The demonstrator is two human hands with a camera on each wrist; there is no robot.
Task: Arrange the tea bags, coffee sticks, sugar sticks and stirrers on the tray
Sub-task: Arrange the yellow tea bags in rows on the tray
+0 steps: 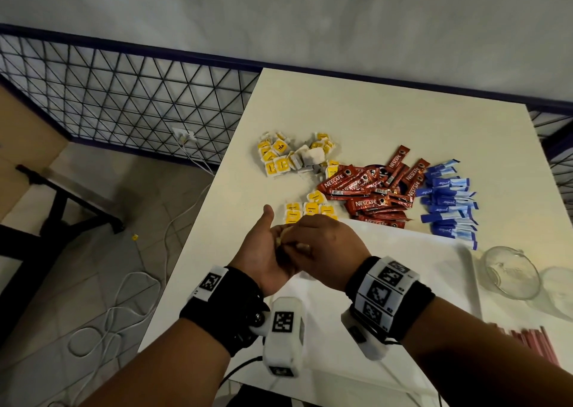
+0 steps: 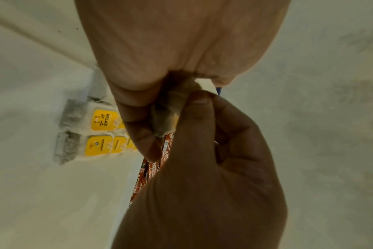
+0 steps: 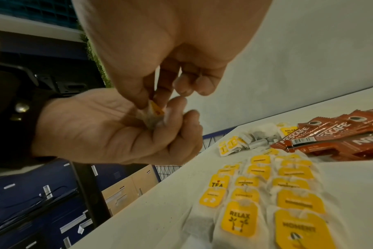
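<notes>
My left hand is palm up over the table's left edge and cups a tea bag in its curled fingers. From above, my right hand pinches the same bag between thumb and forefinger. The left wrist view shows the grey bag squeezed between both hands. Yellow-tagged tea bags lie in rows just beyond my hands, at the white tray's far left corner. A loose heap of tea bags lies farther back, with red coffee sticks and blue sugar sticks beside it.
Two clear glass cups stand right of the tray. Red stirrers lie at the near right. The table's left edge drops to a floor with white cables. A black wire fence runs behind.
</notes>
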